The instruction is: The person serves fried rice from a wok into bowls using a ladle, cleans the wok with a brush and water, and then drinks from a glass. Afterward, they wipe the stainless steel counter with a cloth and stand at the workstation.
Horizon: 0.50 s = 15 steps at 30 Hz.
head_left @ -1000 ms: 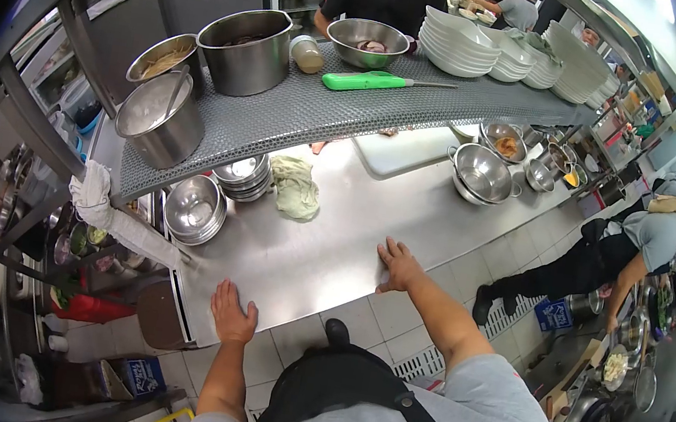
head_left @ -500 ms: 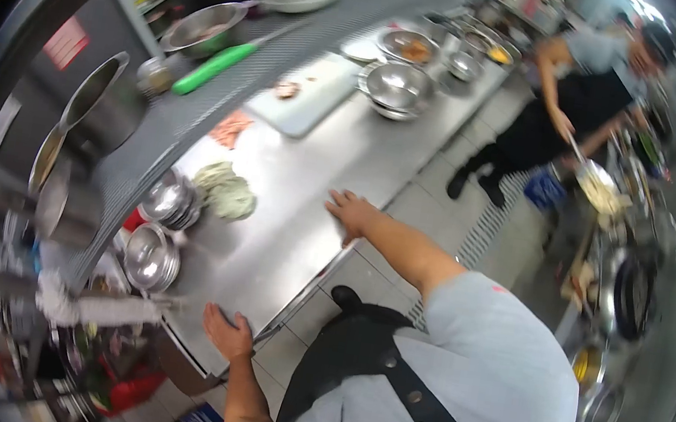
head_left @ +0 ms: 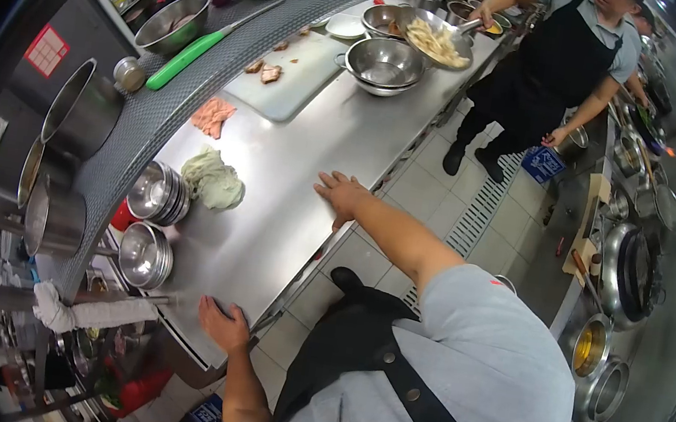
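Note:
Fingers spread, my right hand (head_left: 342, 196) lies on the near edge of the steel counter (head_left: 267, 227) and holds nothing. My left hand (head_left: 224, 326) rests flat by the corner of the same counter, also holding nothing. Across from my hands lies a crumpled pale green cloth (head_left: 213, 179). Two stacks of steel bowls, one nearer (head_left: 145, 256) and one farther (head_left: 157, 193), stand left of it. Beyond the cloth is a crumpled pinkish-orange thing (head_left: 212, 116) whose kind I cannot make out.
A white cutting board (head_left: 281, 91) carries several brown food pieces. Steel bowls (head_left: 384, 64) stand beyond it. A co-worker (head_left: 548, 68) holds a metal pan (head_left: 462, 56) of pale food strips above them. A green-handled knife (head_left: 191, 59) lies on the shelf.
The co-worker has swung the pan of pale strips from the stove side over to the counter's bowls. My view has shifted slightly; both my hands stay on the counter.

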Each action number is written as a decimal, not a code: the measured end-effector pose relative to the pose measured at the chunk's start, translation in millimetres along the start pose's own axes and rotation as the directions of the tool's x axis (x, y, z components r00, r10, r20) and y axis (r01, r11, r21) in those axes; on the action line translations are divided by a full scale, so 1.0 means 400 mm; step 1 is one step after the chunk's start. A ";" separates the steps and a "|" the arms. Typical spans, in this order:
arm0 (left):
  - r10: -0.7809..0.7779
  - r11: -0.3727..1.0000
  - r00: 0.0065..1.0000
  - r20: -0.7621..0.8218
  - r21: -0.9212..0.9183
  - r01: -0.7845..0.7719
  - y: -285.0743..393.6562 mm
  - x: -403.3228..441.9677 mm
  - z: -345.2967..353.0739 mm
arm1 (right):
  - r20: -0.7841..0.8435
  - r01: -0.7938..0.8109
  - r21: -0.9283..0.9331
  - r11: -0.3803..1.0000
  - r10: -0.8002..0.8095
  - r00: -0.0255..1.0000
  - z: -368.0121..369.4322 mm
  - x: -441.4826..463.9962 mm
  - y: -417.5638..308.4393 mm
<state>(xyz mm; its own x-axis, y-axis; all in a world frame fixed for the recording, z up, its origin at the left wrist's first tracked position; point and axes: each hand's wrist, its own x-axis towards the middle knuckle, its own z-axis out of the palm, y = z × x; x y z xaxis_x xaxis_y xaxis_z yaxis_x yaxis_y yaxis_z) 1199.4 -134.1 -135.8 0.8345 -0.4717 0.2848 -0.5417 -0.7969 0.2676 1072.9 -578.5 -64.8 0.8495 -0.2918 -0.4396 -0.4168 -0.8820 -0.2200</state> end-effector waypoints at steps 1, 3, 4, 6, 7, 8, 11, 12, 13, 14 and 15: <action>0.008 1.000 1.000 -0.003 0.006 -0.008 0.006 0.001 -0.006 | 0.002 -0.010 0.007 1.000 0.010 1.000 0.000 0.000 -0.001; -0.024 1.000 1.000 0.020 0.005 0.023 0.008 0.003 -0.007 | 0.007 -0.001 -0.004 1.000 0.001 1.000 0.010 0.012 0.001; -0.040 0.999 0.998 0.043 -0.003 0.040 0.009 0.003 -0.007 | 0.004 -0.008 -0.005 1.000 0.008 1.000 0.010 0.013 0.001; -0.059 0.998 0.997 0.043 -0.006 0.059 0.011 0.003 -0.008 | 0.005 -0.006 -0.011 1.000 0.006 1.000 0.006 0.013 -0.004; -0.064 0.998 0.997 0.044 -0.014 0.065 0.011 0.002 -0.008 | 0.011 -0.016 -0.011 1.000 0.016 1.000 0.002 0.010 -0.006; -0.074 0.997 0.996 0.044 -0.012 0.074 0.007 0.000 -0.005 | 0.017 -0.026 -0.010 1.000 0.026 1.000 0.000 0.009 -0.008; -0.083 0.996 0.996 0.046 -0.007 0.083 0.004 0.000 0.003 | 0.027 -0.027 -0.003 1.000 0.027 0.999 -0.001 0.009 -0.007; -0.096 0.995 0.993 0.065 0.000 0.096 0.009 0.002 -0.002 | 0.029 -0.024 -0.006 1.000 0.024 0.999 -0.003 0.009 -0.008; -0.107 0.994 0.991 0.084 0.007 0.107 0.012 0.003 -0.005 | 0.033 -0.026 -0.005 1.000 0.027 0.999 -0.006 0.007 -0.010; -0.111 0.994 0.990 0.084 0.007 0.111 0.013 0.003 -0.004 | 0.036 -0.030 -0.003 1.000 0.030 0.999 -0.008 0.007 -0.011; -0.115 0.993 0.989 0.090 0.005 0.115 0.011 0.003 -0.002 | 0.037 -0.028 -0.005 1.000 0.028 0.999 -0.006 0.009 -0.009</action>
<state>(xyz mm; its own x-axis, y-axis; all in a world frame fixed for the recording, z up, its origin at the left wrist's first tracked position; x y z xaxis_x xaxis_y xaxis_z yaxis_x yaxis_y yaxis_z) 1198.0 -137.9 -133.4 0.8969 -0.4091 0.1680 -0.4417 -0.8477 0.2939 1078.2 -577.1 -63.6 0.8247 -0.3023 -0.4780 -0.4386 -0.8754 -0.2031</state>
